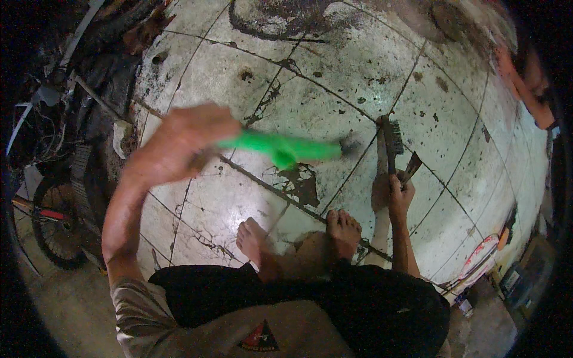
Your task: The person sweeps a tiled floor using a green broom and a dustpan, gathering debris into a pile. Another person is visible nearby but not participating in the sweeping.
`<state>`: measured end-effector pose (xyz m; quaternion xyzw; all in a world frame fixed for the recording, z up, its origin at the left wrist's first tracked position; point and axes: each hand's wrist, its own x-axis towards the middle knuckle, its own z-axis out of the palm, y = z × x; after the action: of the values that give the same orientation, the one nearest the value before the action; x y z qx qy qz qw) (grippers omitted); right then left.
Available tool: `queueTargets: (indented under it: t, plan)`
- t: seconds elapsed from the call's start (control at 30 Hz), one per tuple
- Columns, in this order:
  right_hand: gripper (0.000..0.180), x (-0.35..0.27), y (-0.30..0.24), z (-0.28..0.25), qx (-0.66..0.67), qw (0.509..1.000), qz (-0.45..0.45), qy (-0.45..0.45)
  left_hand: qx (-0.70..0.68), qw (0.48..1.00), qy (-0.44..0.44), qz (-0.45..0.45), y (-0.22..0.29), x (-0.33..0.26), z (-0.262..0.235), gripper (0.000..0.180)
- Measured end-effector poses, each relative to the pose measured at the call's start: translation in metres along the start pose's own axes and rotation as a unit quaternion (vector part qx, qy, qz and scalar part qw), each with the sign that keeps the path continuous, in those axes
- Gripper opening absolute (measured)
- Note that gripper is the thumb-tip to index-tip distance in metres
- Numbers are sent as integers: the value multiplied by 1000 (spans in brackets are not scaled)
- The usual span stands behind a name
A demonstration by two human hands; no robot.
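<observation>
the left hand (188, 134) is showing blurred, up and left of the cracked patch (302, 188), its fingers wrapping round the left end of a green tool (280, 145); the tool is stretching above the patch, dark tip pointing right, probably being gripped at one end for reach; the right hand (402, 192) is pinching the handle of a wire brush (391, 142) right of the patch; the bristles are facing away from the patch, seemingly sparing the fingers; a dark flat piece (412, 165) is jutting beside that handle, and i cannot tell how firmly the same hand is holding it; bare feet (343, 231) are standing below the patch, limiting room there; well left of the patch, a spoked wheel (40, 218) and black clutter (110, 71) are crowding the tiled floor (334, 113); far right and below the patch, a red-and-white object (478, 253) is lying.
</observation>
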<state>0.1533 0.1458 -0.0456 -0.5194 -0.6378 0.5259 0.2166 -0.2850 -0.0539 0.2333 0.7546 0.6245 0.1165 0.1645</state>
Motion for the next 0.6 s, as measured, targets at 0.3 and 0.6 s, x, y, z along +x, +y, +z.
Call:
queueTargets:
  t: [0.3, 0.6]
  plan:
    - [26, 5, -9, 7, 0, 1000, -27, -15, 102, 989, 67, -82, -148, 75, 134, 39]
    - [27, 2, 1, 3, 43, 998, -37, -9, 94, 974, 99, -179, -96, 88, -61, 47]
